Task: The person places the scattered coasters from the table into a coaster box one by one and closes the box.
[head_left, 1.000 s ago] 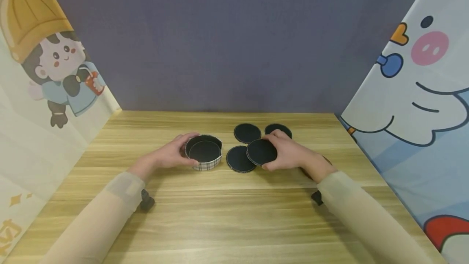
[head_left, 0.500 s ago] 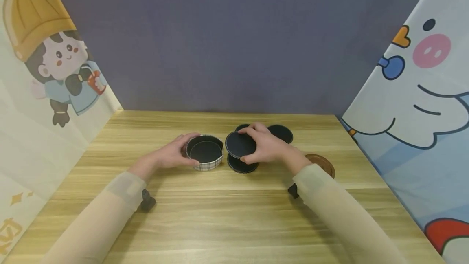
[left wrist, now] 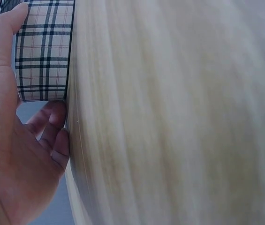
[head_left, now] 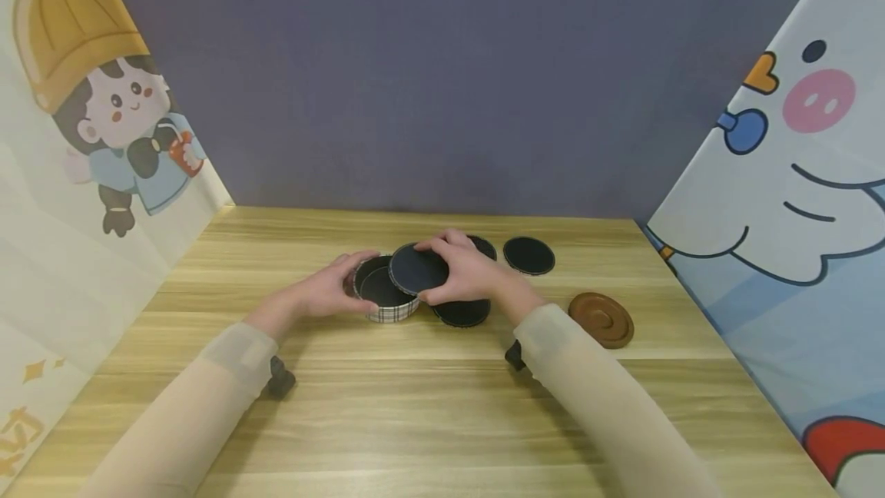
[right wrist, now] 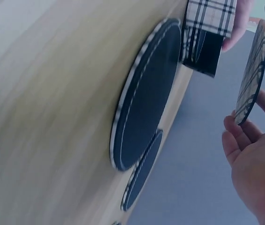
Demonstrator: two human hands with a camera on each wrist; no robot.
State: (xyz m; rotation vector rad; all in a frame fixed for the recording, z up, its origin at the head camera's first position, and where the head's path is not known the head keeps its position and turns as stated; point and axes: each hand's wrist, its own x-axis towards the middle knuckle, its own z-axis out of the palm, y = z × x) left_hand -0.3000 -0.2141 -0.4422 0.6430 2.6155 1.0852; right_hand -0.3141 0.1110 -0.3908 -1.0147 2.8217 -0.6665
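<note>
The left hand [head_left: 319,293] grips the plaid round holder [head_left: 387,294] on the wooden table [head_left: 415,406]; the right hand [head_left: 465,275] pinches a black coaster [head_left: 415,268], tilted above the holder's right rim; other coasters lie just beside.

A wooden bench [head_left: 429,413] stands before a grey-purple far wall [head_left: 442,75]; cartoon panels [head_left: 90,137] stand left and right.

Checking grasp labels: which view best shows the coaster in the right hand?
Head view: the held coaster shows whole, tilted over the plaid holder. Right wrist shows it edge-on only. Left wrist misses it.
</note>
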